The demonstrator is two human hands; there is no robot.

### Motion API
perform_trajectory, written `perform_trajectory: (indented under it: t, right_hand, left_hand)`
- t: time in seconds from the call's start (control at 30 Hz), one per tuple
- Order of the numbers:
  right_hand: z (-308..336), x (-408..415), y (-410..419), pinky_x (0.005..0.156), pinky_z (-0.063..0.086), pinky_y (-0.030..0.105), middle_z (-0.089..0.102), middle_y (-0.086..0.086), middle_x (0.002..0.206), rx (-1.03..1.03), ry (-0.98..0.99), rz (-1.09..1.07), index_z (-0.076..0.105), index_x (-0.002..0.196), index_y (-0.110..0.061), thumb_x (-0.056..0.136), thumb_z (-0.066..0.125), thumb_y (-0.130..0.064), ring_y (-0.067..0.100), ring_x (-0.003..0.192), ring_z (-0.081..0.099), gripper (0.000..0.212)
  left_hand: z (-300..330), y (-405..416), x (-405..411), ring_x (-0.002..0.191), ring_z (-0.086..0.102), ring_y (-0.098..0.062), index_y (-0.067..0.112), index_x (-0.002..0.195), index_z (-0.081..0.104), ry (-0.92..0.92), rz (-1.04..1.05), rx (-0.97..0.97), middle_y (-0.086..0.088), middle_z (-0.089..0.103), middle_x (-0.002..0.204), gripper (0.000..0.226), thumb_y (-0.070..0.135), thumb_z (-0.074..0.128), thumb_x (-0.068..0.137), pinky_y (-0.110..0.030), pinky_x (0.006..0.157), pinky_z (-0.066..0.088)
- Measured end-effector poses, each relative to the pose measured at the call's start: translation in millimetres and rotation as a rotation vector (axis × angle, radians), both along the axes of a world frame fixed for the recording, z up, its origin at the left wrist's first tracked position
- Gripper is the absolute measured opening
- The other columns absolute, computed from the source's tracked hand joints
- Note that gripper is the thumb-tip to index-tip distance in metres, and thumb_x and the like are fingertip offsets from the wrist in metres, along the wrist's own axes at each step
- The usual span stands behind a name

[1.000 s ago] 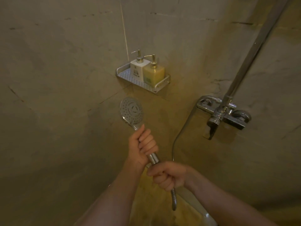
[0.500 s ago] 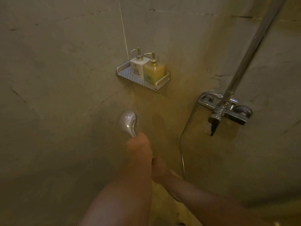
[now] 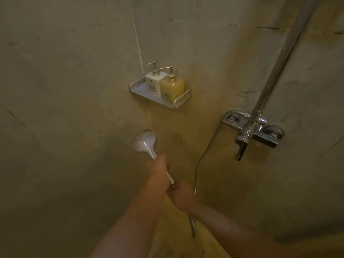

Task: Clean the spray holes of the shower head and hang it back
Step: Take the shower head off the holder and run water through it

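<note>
Flipped the shower head [image 3: 144, 141]: holes faced me a second ago, then away. Left hand [image 3: 157, 167] gripped the handle, right hand [image 3: 181, 195] the hose [image 3: 202, 161] end. Not cleaned yet.

Dim, yellowish light; walls darken left of and below the left hand [image 3: 157, 167]. Glare shines on the shower head [image 3: 144, 142] just above it. Both hands look soft, perhaps motion-blurred. Wide-angle bending shows toward the edges.

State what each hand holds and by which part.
Left hand grips the shower head by its handle; right hand grips the handle's lower end, where the hose joins.
</note>
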State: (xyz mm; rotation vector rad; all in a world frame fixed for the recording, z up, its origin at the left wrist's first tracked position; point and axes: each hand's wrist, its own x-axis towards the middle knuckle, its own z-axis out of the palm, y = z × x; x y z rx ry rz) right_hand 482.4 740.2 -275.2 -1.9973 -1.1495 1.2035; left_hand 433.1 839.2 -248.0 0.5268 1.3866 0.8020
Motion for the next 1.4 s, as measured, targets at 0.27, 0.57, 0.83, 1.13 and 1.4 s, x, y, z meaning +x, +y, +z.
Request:
perform_trajectory:
  t: [0.27,0.57,0.83,1.13,1.4]
  right_hand:
    - [40,22,-9,0.035,0.014,0.016,0.026,-0.007,0.048,-0.232,0.575,0.221,0.033,0.058,-0.025,0.093,0.05,-0.012,0.005,0.035,0.022,0.041]
    - [53,17,-9,0.033,0.009,0.015,0.028,-0.016,0.04,-0.353,0.987,0.443,0.037,0.051,-0.024,0.099,0.041,-0.026,0.007,0.04,0.007,0.048]
    - [31,15,-9,0.034,0.014,0.014,0.028,-0.008,0.045,-0.209,0.733,0.125,0.032,0.057,-0.025,0.095,0.049,-0.015,0.004,0.034,0.022,0.043]
    - [10,-2,-1,0.043,0.026,0.025,0.046,0.002,0.059,0.074,-0.045,-0.108,0.054,0.063,-0.011,0.089,0.053,-0.012,0.003,0.049,0.033,0.026]
    - [-19,-25,8,0.057,0.027,0.028,0.069,0.013,0.085,0.074,-0.19,-0.076,0.066,0.084,-0.007,0.091,0.038,-0.037,0.028,0.077,0.064,0.042]
  left_hand:
    - [16,-16,-43,0.067,0.069,-0.018,0.009,0.099,0.077,-0.846,-0.249,0.09,-0.006,0.073,0.087,0.045,0.018,0.092,0.057,-0.033,0.063,0.055]
    - [29,-1,-32,0.032,0.036,-0.008,0.012,0.075,0.056,-1.425,-0.603,0.292,0.005,0.043,0.042,0.039,0.043,0.052,0.099,-0.025,0.043,0.039]
    - [30,-1,-27,0.024,0.019,-0.007,0.023,0.046,0.032,-0.726,-0.334,0.136,0.008,0.024,0.032,0.055,0.04,0.063,0.088,-0.018,0.032,0.011]
    - [26,-1,4,0.036,0.032,-0.016,0.019,0.058,0.042,-0.083,0.091,0.161,0.0,0.039,0.051,0.029,0.023,0.065,0.074,-0.025,0.041,0.028]
    - [7,12,-1,0.117,0.061,-0.041,-0.002,0.134,0.055,0.189,0.153,0.097,-0.025,0.058,0.136,0.041,0.022,0.046,0.101,-0.025,0.059,0.039]
